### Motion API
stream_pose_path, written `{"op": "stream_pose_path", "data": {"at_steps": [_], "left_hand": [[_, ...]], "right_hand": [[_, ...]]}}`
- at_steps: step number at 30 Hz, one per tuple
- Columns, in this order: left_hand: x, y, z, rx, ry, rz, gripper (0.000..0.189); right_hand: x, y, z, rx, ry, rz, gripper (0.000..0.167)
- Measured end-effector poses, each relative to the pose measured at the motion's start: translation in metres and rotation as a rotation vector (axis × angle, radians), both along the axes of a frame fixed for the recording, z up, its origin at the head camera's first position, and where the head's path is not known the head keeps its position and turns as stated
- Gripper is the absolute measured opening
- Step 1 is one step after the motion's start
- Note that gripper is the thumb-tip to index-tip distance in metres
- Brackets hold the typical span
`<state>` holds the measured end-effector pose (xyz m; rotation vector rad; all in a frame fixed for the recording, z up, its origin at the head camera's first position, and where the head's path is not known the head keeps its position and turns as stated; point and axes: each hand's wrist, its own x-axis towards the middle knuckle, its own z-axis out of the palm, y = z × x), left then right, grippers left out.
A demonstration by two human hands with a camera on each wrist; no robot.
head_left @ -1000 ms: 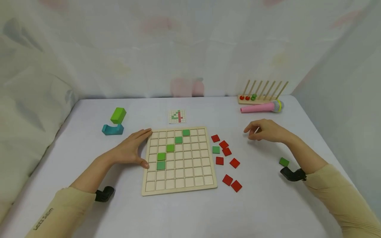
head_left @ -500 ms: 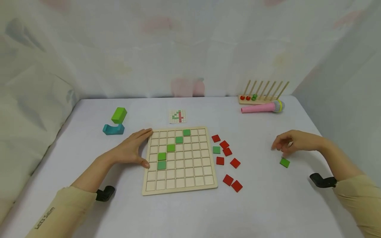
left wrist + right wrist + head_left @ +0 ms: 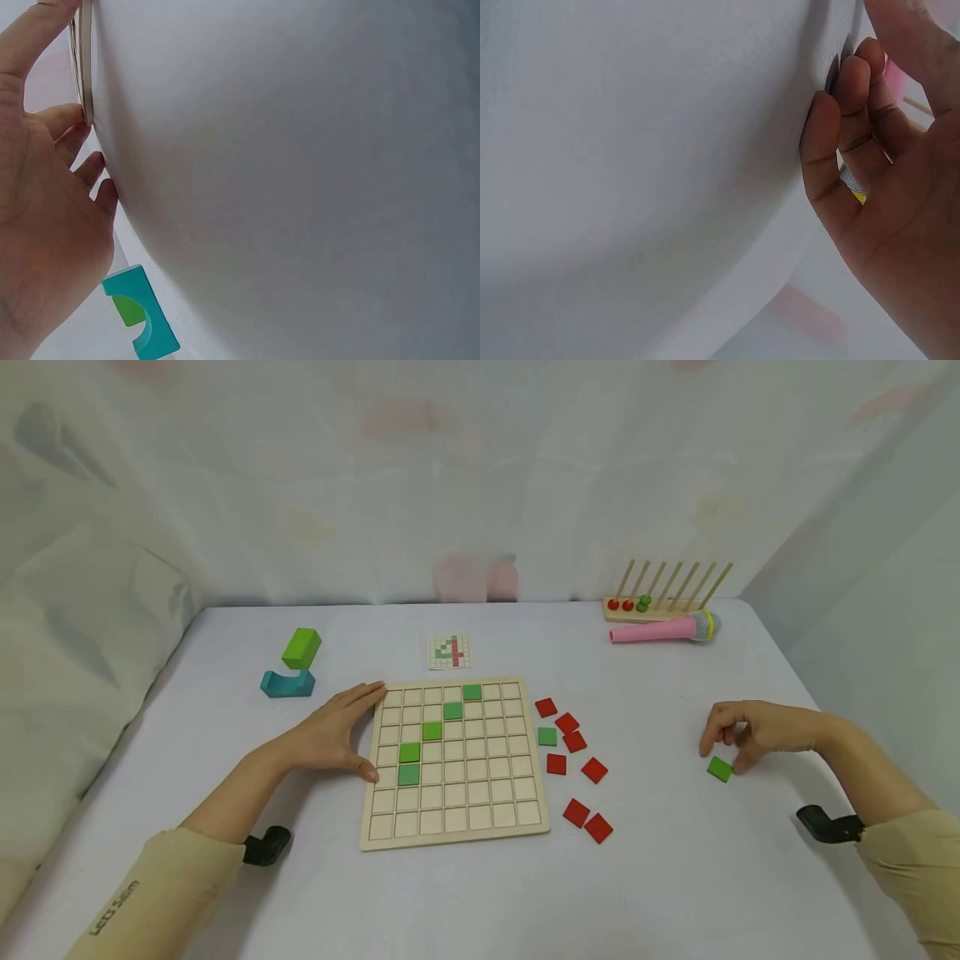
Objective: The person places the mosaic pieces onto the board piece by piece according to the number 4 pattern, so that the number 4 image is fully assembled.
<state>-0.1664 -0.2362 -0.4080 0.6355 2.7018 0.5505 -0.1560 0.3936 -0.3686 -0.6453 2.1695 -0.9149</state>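
Note:
A square wooden grid board (image 3: 471,763) lies on the white table, with several green tiles (image 3: 432,731) set in a slanting line of its cells. My left hand (image 3: 330,735) rests at the board's left edge, thumb and fingers spread apart; in the left wrist view the fingertips touch the board's side (image 3: 85,67). On the right, my right hand (image 3: 768,727) is down around a loose green tile (image 3: 720,768). Its thumb is at the tile's right side and the other fingers stand just off its left. In the right wrist view the hand (image 3: 907,165) hides that tile.
Several red tiles (image 3: 595,770) and a green tile (image 3: 547,737) lie right of the board. Behind it is a pattern card (image 3: 449,652). A green block (image 3: 302,648) and teal arch block (image 3: 288,684) sit left. A pink toy microphone (image 3: 660,629) lies before a peg counter (image 3: 647,612).
My right hand has moved right and toward me, coming down around the loose green tile. My left hand has stayed at the board's edge.

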Motion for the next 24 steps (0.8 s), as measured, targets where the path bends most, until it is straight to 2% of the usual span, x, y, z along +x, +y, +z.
{"op": "stream_pose_path", "data": {"at_steps": [9, 24], "left_hand": [[0.0003, -0.0003, -0.0007, -0.003, 0.002, 0.003, 0.138], [-0.0005, -0.0008, -0.0019, 0.005, 0.005, -0.003, 0.138]], "right_hand": [[0.0034, -0.0023, -0.0028, 0.053, 0.019, -0.024, 0.031], [0.0076, -0.0089, -0.0044, 0.084, 0.147, -0.004, 0.034]]}}
